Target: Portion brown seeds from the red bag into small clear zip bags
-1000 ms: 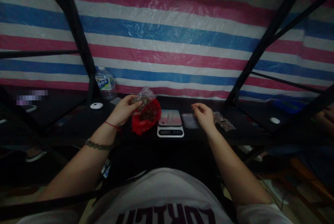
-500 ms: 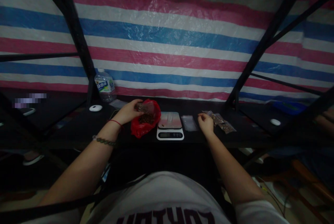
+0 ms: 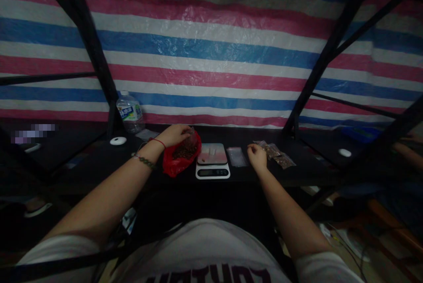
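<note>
My left hand (image 3: 176, 135) is closed on a small clear plastic bag (image 3: 191, 137) above the back of a red plastic bag (image 3: 172, 167). Small brown pieces (image 3: 185, 151) lie inside the red bag. Right beside it stands a white kitchen scale (image 3: 213, 174), with one small brown piece (image 3: 203, 160) on its plate. My right hand (image 3: 258, 156) has its fingers pinched together between a flat clear zip bag (image 3: 237, 156) and several filled zip bags (image 3: 283, 161). Whether anything is in that pinch is too small to make out.
At the back left stands a clear plastic bottle (image 3: 130, 113), with a white round object (image 3: 118, 141) nearby. Black frame posts (image 3: 99, 58) rise on both sides before a striped plastic sheet (image 3: 211, 54). Another person's arm (image 3: 408, 153) shows at the far right.
My left hand has shifted slightly right and turned the small clear bag, which now looks emptier over the red bag. My right hand stays near the filled bags. The view has shifted slightly.
</note>
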`<state>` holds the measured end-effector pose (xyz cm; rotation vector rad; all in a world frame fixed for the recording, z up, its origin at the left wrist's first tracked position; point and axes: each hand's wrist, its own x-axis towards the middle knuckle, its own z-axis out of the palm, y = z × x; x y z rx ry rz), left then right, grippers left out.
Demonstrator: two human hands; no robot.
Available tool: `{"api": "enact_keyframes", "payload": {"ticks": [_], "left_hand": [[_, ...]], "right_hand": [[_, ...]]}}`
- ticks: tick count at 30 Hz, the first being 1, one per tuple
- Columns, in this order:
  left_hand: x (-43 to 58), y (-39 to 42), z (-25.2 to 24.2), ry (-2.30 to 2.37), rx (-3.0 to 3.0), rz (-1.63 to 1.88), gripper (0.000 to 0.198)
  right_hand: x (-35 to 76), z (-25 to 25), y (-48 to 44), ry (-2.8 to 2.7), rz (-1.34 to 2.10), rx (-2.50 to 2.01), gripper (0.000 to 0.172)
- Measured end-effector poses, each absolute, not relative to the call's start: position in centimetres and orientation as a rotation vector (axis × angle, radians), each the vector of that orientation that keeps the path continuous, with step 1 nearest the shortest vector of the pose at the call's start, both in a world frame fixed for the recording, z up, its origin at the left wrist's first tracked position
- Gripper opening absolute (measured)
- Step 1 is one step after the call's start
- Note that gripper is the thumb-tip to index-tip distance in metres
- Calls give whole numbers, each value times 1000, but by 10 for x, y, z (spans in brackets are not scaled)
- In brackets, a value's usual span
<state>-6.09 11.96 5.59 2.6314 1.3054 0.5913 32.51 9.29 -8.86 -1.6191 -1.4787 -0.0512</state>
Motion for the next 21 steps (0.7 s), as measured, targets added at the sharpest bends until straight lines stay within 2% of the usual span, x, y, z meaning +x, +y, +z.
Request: {"api": "enact_keyframes", "payload": {"ticks": [5,9,21], "left_hand": [[-63,121,59,1364,2653,502,39],[-70,123,59,1472,2608,669,40],[-76,107,69,1284,2740,764,38]], "right_hand": [[324,-87,93,-1472,-45,-1622,33],[322,-86,91,-1466,-29,-1626,32],[326,-90,95,-1513,-39,-1621,33]]}}
